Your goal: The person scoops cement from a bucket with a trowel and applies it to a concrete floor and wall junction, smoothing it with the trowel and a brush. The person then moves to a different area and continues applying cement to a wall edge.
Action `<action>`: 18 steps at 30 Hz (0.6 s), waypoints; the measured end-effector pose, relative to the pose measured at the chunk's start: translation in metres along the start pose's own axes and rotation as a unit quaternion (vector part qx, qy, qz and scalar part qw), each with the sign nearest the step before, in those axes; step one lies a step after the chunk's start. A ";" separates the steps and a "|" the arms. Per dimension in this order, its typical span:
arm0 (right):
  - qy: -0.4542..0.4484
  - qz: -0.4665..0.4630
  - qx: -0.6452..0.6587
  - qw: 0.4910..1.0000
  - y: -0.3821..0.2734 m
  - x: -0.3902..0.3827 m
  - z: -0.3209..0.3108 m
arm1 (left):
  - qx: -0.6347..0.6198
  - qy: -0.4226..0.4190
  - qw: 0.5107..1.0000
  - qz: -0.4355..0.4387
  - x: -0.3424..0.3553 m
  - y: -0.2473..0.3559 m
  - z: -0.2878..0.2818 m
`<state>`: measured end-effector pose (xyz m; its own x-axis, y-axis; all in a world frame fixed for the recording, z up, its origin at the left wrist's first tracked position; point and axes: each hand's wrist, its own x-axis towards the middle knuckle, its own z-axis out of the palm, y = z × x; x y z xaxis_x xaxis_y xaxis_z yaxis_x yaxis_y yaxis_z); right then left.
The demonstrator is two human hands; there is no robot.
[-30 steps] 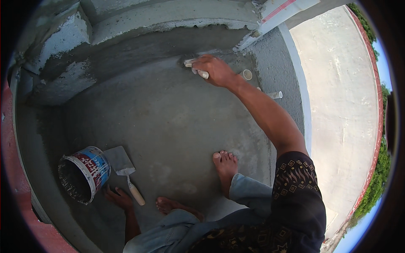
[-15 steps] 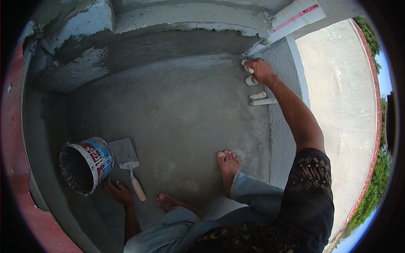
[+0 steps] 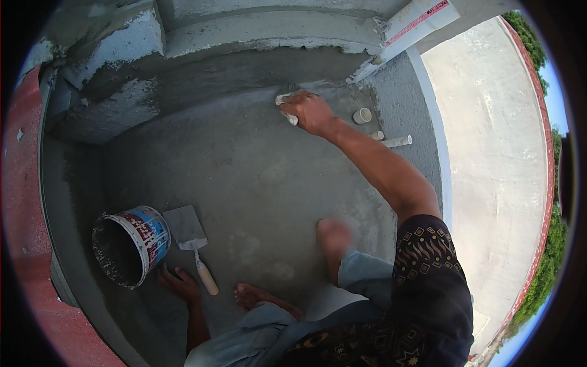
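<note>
My right hand point(image 3: 310, 113) is closed around an off-white sponge-like piece point(image 3: 292, 118), mostly hidden by my fingers. It presses this onto the grey cement floor point(image 3: 257, 165), close to the foot of the far wall. Beside the bucket point(image 3: 147, 229), my left hand point(image 3: 178, 284) rests low with its fingers apart and nothing in them. The bucket is tipped toward the left, and its dark inside shows. Between bucket and foot lies a trowel point(image 3: 194, 244) with a flat metal blade and a pale wooden handle.
Short white pipe stubs stick up at the right: a wide one point(image 3: 362, 115), and a narrower pipe point(image 3: 398, 142) partly behind my forearm. A larger white pipe point(image 3: 406, 30) slants at the far right corner. Rough cement walls point(image 3: 244, 73) border the floor. My bare feet stand on it.
My right hand has swept left along the far wall's foot with the sponge-like piece, away from the pipe stubs. My left hand stays by the bucket.
</note>
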<state>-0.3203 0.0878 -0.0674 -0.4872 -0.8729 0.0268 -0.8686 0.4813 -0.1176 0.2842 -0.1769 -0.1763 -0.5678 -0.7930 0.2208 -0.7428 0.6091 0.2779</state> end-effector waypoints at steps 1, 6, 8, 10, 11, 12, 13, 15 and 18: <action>0.013 -0.025 0.004 1.000 -0.013 0.010 0.005 | 0.006 0.001 1.000 0.002 0.000 -0.002 0.001; 0.035 -0.063 0.100 0.992 -0.056 0.047 0.004 | 0.009 0.001 1.000 0.011 0.000 -0.003 0.002; -0.001 -0.052 0.134 0.990 -0.039 0.042 -0.009 | 0.018 -0.004 1.000 -0.007 0.000 -0.004 -0.002; 0.026 -0.036 0.089 0.995 0.006 0.011 -0.012 | 0.021 -0.007 1.000 -0.008 0.002 -0.003 -0.004; 0.050 -0.001 0.090 0.995 0.036 -0.015 -0.018 | 0.018 -0.011 1.000 -0.008 0.001 -0.002 -0.005; 0.053 0.021 0.072 0.996 0.064 -0.037 -0.024 | 0.012 -0.011 1.000 -0.010 0.002 -0.002 -0.003; 0.074 0.028 0.049 0.996 0.086 -0.058 -0.031 | 0.003 -0.011 1.000 -0.012 0.002 -0.002 0.000; 0.098 0.049 0.029 0.994 0.100 -0.077 -0.037 | -0.006 -0.014 1.000 -0.012 -0.002 0.001 0.002; 0.122 0.091 0.054 0.987 0.099 -0.086 -0.030 | 0.003 -0.016 1.000 -0.003 0.000 -0.002 -0.004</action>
<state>-0.3669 0.2127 -0.0512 -0.6528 -0.7209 0.2328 -0.7566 0.6050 -0.2482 0.2869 -0.1785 -0.1734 -0.5743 -0.7966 0.1890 -0.7485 0.6044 0.2731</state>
